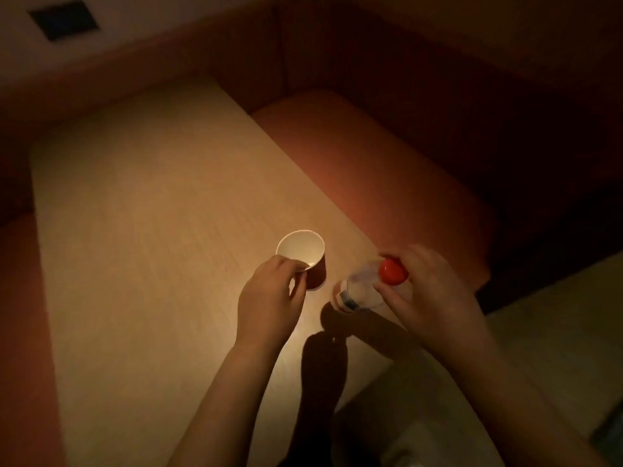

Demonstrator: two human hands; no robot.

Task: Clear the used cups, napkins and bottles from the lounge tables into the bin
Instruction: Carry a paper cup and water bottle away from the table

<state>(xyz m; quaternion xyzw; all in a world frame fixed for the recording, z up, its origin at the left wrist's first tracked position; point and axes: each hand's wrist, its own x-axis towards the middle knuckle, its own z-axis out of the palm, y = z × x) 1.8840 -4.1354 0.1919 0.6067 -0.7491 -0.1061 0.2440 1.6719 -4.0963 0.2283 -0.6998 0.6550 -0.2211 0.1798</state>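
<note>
Along the far left edge ran a reddish upholstered bench (20, 332), and high in the left corner a dark square panel (62, 20) was set into a pale surface. Next to the bench stood the light wood-grain table (135, 197), dimly lit, with its brightest patch towards its right side. The left hand (269, 298) reached in over that patch and pinched the near rim of a paper cup (303, 257), fingertips curled at the lip. The cup stood upright near the table's right edge, white inside and dark red outside; nothing could be made out inside it. Just beside it to the right was a clear plastic bottle (360, 291), tilted, with a dark label band low on its body and a red cap (392, 271) pointing up and to the right. Whether its base touched the table could not be told. The right hand (435, 298) gripped the bottle around its upper part, fingers wrapped just below the cap. Beyond and to the right lay an orange seat cushion (387, 170), with a pale floor (539, 332) at the lower right.
</note>
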